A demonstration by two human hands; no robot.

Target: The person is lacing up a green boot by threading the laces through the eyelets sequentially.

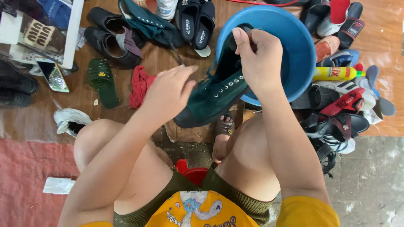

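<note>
Brown floor (151,63); scattered shoes (110,35); green sandal (102,82); blue basin (301,46).

The boot (214,94) is dark green, high at the ankle, with a row of pale eyelets and no laces visible. It is tilted, its toe pointing down-left, its heel over the blue basin (294,50).

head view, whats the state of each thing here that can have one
dark green boot: laced, tilted, heel end in the basin, toe toward the person
blue basin: upright, on the floor
right hand: gripping the boot's top
left hand: fingers bent, at the boot's toe end; contact unclear
yellow bottle: lying on its side
green sandal: flat on the floor, sole down
red cloth: crumpled
</note>
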